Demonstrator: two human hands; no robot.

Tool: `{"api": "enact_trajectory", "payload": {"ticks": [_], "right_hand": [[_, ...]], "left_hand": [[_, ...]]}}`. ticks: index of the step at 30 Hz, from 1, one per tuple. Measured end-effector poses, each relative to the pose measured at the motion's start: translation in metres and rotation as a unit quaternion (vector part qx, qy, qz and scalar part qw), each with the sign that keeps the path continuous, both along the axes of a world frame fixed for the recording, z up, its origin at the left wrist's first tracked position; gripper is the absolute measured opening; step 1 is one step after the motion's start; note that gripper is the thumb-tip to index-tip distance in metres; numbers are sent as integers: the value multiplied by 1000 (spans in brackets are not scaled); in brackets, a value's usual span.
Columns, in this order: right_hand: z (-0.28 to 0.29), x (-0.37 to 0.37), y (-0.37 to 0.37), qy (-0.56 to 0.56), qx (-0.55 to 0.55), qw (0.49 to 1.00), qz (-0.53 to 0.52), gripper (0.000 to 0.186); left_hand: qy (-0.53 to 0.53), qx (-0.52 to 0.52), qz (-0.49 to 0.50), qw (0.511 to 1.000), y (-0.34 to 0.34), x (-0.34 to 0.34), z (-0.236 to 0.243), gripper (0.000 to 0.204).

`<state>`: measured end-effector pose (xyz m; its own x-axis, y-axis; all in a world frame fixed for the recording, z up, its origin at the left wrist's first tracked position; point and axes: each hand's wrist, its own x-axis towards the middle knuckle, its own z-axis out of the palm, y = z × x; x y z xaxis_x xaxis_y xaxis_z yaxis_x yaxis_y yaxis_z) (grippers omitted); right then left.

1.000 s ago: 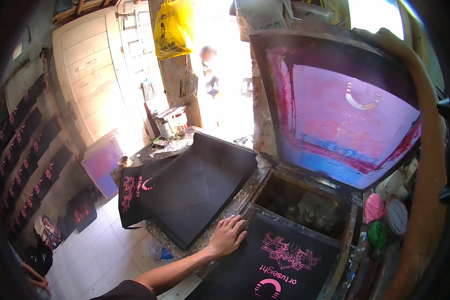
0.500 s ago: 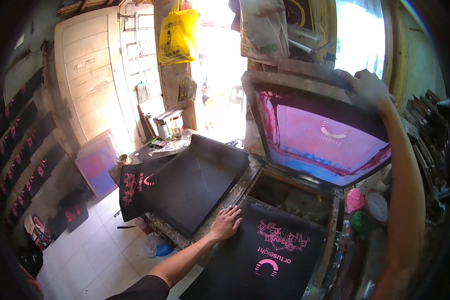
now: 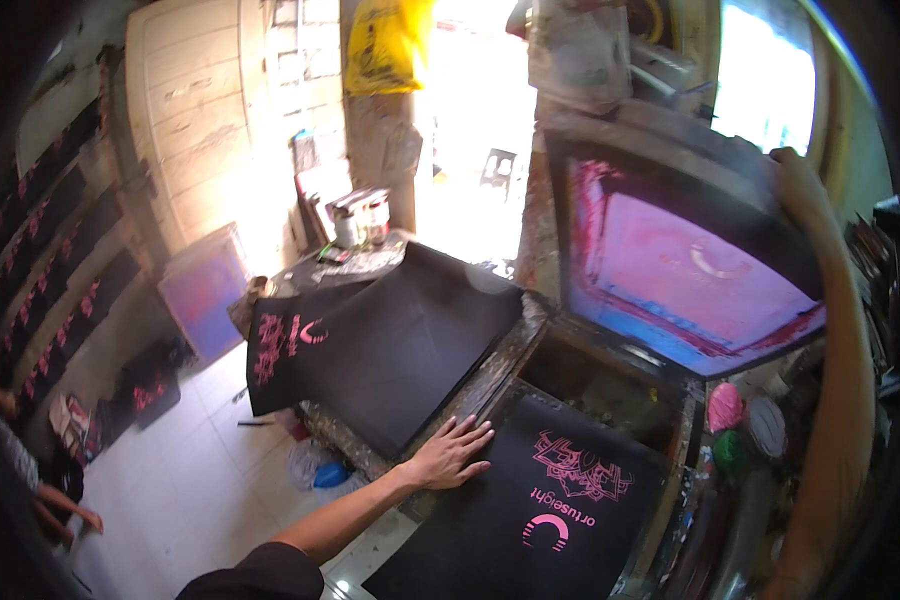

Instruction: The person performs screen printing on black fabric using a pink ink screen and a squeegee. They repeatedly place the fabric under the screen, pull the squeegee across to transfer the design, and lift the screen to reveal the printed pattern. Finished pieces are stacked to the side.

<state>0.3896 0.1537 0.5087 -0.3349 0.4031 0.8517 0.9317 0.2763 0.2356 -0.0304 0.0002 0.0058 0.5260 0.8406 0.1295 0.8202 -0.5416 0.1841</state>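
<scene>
My left hand (image 3: 450,455) lies with fingers spread on a black sheet (image 3: 470,525) printed with a pink ornament and lettering. My right hand (image 3: 798,182) grips the upper edge of a raised screen-printing frame (image 3: 695,255), whose mesh is pink and blue stained. Below the frame is an open recess (image 3: 600,385) in the worktable. Left of it, more black sheets (image 3: 380,355), some with pink print, lie stacked and partly curled on the paint-spattered surface.
Printed black pieces (image 3: 65,340) hang in tiers at left, near another person's hand (image 3: 85,517). A leaning screen (image 3: 200,295), cans (image 3: 348,222), a yellow bag (image 3: 388,45) and a door (image 3: 195,130) stand or hang behind. Pink and green bundles (image 3: 725,405) sit at right.
The view has shifted, moving the scene about in the picture. Both hands keep their places on sheet and frame. The person seen in the bright doorway earlier no longer shows there.
</scene>
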Motion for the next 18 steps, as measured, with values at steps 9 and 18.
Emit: {"api": "enact_trajectory", "payload": {"ticks": [9, 18], "right_hand": [[29, 34, 55, 1, -126, 991, 47, 65], [61, 49, 102, 31, -207, 977, -30, 54]], "left_hand": [[61, 19, -19, 998, -3, 5, 9, 69], [-8, 1, -11, 1000, -3, 8, 11, 72]]}}
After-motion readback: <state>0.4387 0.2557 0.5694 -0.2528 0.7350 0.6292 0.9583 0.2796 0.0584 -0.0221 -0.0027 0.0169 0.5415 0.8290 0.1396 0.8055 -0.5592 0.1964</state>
